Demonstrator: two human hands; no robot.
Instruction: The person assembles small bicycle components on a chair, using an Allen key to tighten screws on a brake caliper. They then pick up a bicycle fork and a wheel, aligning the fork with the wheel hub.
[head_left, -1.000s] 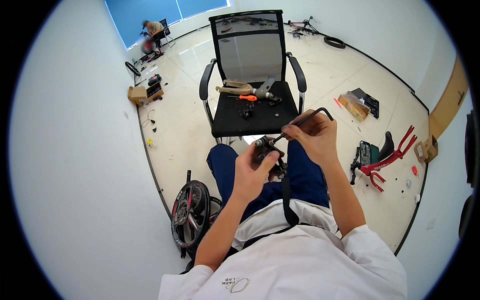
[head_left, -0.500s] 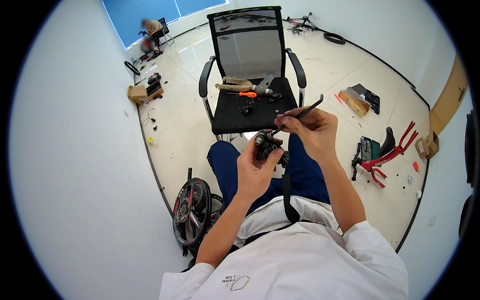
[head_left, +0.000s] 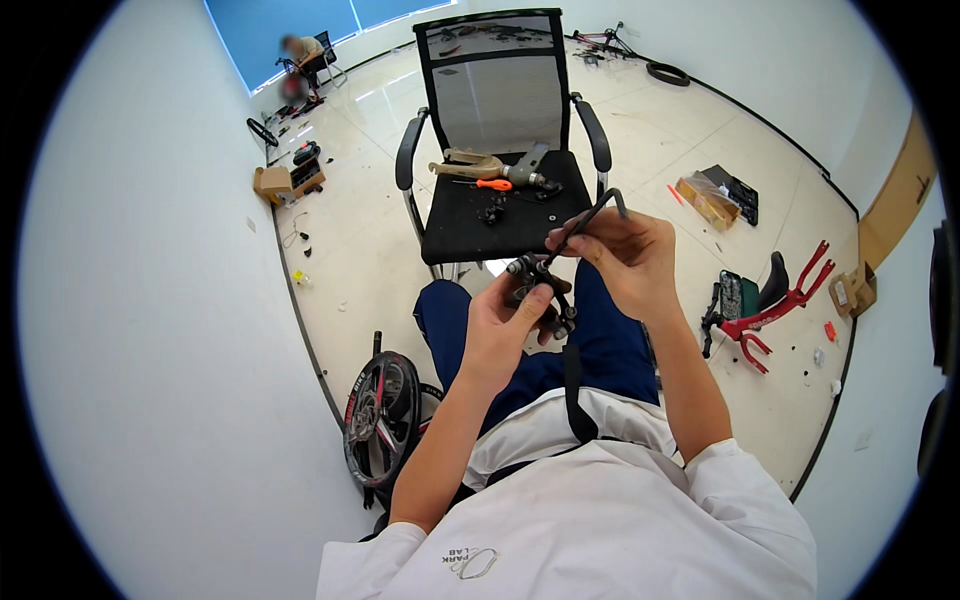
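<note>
My left hand grips a small dark metal bicycle part, which looks like a brake caliper, above my lap. Fingers and thumb wrap its side and hide some of it. A black L-shaped hex key is pinched between the thumb and fingers of my right hand. Its long arm slants down to the part, with the tip at a bolt area near the top; whether it is seated I cannot tell. The bent short arm sticks up beyond my right fingers.
In front stands a black mesh chair carrying a tan fork-like part, an orange-handled screwdriver and small black pieces. A wheel leans at left. To the right lies a red bicycle frame. A person sits far left.
The hex key has turned, its short arm swinging from pointing up and right to bending over to the right and down. The dark part has tilted slightly in my left hand.
</note>
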